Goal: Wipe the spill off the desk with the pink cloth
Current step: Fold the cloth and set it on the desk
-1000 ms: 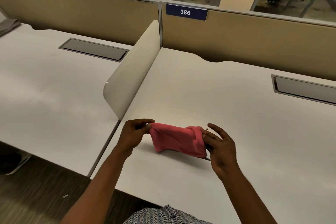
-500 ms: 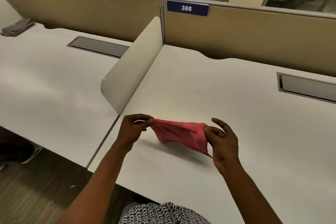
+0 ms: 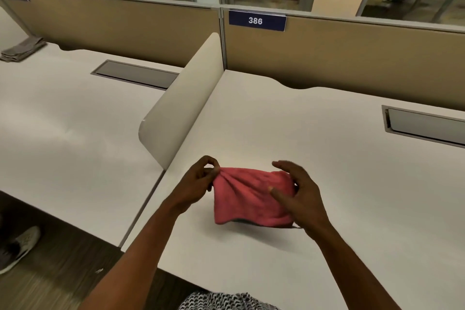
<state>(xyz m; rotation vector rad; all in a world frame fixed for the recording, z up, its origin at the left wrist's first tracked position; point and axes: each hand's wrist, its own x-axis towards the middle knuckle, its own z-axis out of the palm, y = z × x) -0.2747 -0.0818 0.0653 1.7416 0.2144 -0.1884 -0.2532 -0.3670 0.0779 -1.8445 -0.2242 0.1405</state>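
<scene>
Pink cloth (image 3: pixel 251 196) held bunched above the near part of the surface (image 3: pixel 314 133), between both hands, lower edge hanging free with a shadow on the surface beneath. Contact between lower edge and surface: cannot tell, probably slightly apart.

Left hand (image 3: pixel 198 184): forearm reaching in from lower left, wrist bent, thumb and fingertips pinched together on the gathered left corner of the cloth, folds radiating from the pinch.

Right hand (image 3: pixel 299 194): forearm reaching in from lower right, back of the hand toward the camera, thumb lying across the front of the cloth, fingers curled round the right edge, index finger raised above the top edge.

Spill on the surface: not discernible from the head view.

Cream divider panel (image 3: pixel 181 108) standing upright just left of the hands, separating this surface from the neighbouring desk (image 3: pixel 63 121). Tan partition wall (image 3: pixel 352 58) along the far edge, carrying a blue label (image 3: pixel 256 20) marked 386. Grey recessed cable tray (image 3: pixel 425 126) set into the surface at far right; a similar tray (image 3: pixel 136 74) in the neighbouring desk. Folded grey cloth (image 3: pixel 22 49) at the far left. Shoe (image 3: pixel 17 246) on the floor at lower left.
</scene>
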